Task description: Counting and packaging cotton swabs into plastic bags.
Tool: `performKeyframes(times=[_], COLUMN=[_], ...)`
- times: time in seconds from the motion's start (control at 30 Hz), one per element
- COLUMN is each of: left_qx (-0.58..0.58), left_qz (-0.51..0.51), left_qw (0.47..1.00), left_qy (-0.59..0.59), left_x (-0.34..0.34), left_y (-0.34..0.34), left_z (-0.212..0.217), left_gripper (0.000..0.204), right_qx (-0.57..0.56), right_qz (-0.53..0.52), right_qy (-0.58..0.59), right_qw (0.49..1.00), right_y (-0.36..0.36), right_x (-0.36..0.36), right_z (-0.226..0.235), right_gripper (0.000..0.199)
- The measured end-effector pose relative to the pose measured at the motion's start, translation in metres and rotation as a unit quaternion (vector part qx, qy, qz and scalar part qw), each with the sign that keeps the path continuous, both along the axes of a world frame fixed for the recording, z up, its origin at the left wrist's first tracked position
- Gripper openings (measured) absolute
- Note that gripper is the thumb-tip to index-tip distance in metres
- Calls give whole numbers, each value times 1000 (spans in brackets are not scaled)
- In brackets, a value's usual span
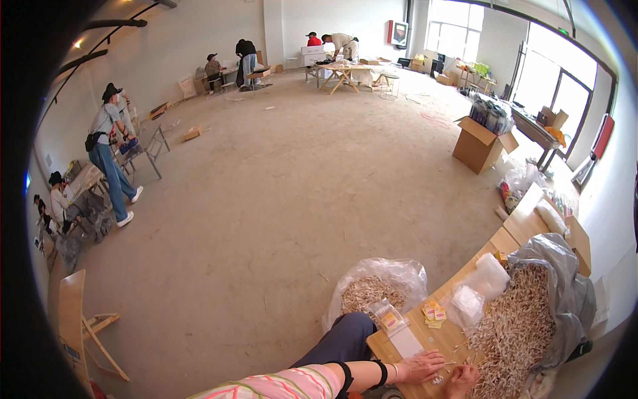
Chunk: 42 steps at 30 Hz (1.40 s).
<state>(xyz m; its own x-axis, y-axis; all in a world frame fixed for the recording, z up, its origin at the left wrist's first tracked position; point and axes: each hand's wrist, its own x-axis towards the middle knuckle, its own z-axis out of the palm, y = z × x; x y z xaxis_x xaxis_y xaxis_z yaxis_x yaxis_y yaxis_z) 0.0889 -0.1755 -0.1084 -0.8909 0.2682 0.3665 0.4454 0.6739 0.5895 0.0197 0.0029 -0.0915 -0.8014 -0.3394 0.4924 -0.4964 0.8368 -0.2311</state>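
My left hand (423, 366) lies on the wooden table (425, 337) at the lower right, its fingers stretched out toward a few loose sticks. Close by on the right, my right hand (462, 381) is curled at the edge of a large pile of thin pale sticks that look like cotton swabs (515, 326). What its fingers hold, if anything, is too small to make out. Just beyond my left hand is a flat white piece (407, 343), with a clear plastic pack with a yellow label (391, 320) beside it. Small yellow cards (434, 312) lie farther back.
Clear plastic bags (468, 302) and a grey plastic sheet (571, 279) lie around the pile. An open bag of similar sticks (375, 292) stands on the floor beside my leg. A cardboard box (480, 146) is beyond. Several people work at distant tables.
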Motion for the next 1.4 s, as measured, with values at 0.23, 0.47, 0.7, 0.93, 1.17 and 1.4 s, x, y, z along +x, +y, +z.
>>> performKeyframes(times=[0.23, 0.47, 0.7, 0.93, 1.17, 1.4], left_qx=[8, -4, 13, 20, 34, 254], left_qz=[-10, -15, -18, -19, -23, 44], left_qw=[1000, 1000, 1000, 1000, 999, 963], left_qy=[0, -2, 12, -5, -5, -72], left_x=[1, 0, -1, 3, 4, -2], left_y=[0, 0, 0, -4, -7, -5], left_z=[4, -3, 0, 7, -7, -1], left_gripper=[36, 33, 27, 28, 29, 31], right_qx=[13, 29, 20, 21, -157, 262], right_qz=[60, -52, 28, 27, -13, -8], right_qy=[-65, -74, -104, -101, -107, -80], right_qw=[996, 996, 994, 994, 982, 962], right_y=[1, 5, -13, -1, -30, -32], right_x=[7, 19, 27, 45, 66, 75], right_z=[-1, 42, 18, -21, -19, -54], right_gripper=[19, 22, 22, 21, 38, 90])
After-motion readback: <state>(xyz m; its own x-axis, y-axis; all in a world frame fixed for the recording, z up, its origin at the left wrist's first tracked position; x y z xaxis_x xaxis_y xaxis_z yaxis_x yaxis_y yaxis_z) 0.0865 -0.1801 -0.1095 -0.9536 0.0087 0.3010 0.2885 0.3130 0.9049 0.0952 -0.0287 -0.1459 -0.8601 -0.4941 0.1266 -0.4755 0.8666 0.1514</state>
